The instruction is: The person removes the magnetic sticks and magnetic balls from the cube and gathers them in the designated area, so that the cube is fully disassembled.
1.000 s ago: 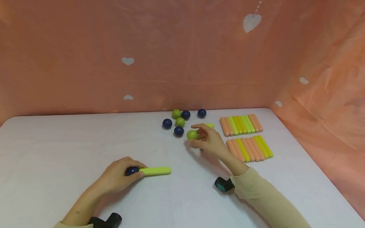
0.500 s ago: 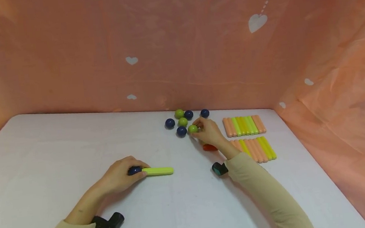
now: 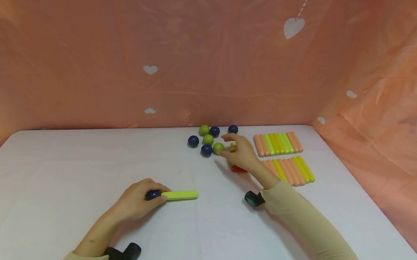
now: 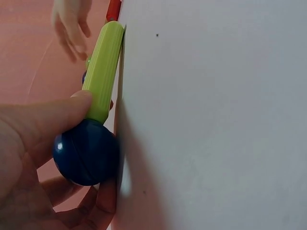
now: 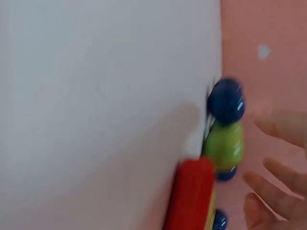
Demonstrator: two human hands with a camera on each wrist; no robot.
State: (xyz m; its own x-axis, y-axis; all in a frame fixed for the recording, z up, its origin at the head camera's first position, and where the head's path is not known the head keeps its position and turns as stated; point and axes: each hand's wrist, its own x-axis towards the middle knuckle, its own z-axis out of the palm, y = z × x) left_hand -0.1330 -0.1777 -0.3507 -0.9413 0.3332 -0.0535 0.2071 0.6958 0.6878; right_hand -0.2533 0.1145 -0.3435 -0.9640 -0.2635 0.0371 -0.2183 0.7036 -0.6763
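Observation:
In the head view my left hand (image 3: pixel 136 200) grips a dark blue ball (image 3: pixel 153 194) joined end-on to a yellow-green stick (image 3: pixel 181 195). The left wrist view shows the thumb (image 4: pixel 79 105) where stick and ball meet, with fingers behind and under the ball. My right hand (image 3: pixel 242 154) is spread beside a green ball (image 3: pixel 218 147), which sits right of a blue ball (image 3: pixel 206 150). The right wrist view shows those fingers (image 5: pixel 280 127) apart and holding nothing. A red stick (image 3: pixel 237 169) lies partly hidden beneath the right hand, with a yellow piece (image 3: pixel 233 146) showing behind its fingers.
More blue and green balls (image 3: pixel 208 139) cluster near the table's back edge; one blue ball (image 3: pixel 233 129) stands apart. At right lie two rows of orange, yellow and green sticks, a back row (image 3: pixel 278 144) and a front row (image 3: pixel 291 171). An orange curtain surrounds the white table (image 3: pixel 83 168).
My right hand has carried the green ball to the cluster, let it go beside the blue ball, and drawn slightly back with fingers spread. The left hand keeps its grip on the ball and stick.

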